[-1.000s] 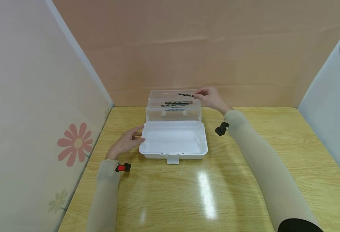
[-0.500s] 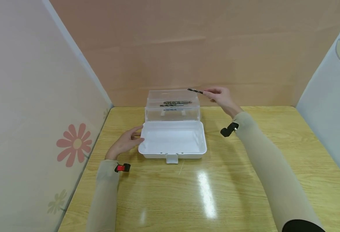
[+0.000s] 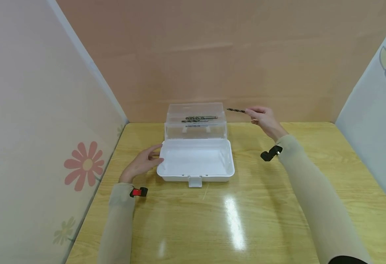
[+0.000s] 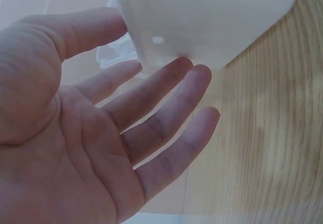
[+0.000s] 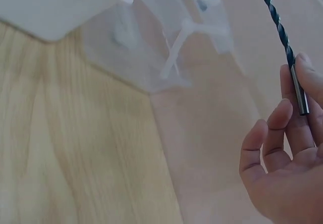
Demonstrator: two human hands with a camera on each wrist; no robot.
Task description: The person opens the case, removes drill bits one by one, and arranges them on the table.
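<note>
Two bare hands work over a glossy wood-grain table (image 3: 245, 220). Nearest, the left hand (image 3: 141, 163) lies with fingers straight and loosely spread, fingertips (image 4: 189, 70) touching the smooth, rounded corner of the white plastic case (image 3: 196, 161); only the left wrist view shows that contact on the case's outer wall. Beyond the case, at 12 o'clock, its clear lid (image 3: 196, 121) stands open, and two drill bits (image 3: 199, 118) show through it. At 3 o'clock from the lid, apart from it, the right hand (image 3: 265, 119) pinches the plain shank of a dark, spiral-fluted drill bit (image 3: 236, 110) between thumb and forefinger. The right wrist view shows its fluted tip jutting clear beyond the fingertips (image 5: 303, 70).
</note>
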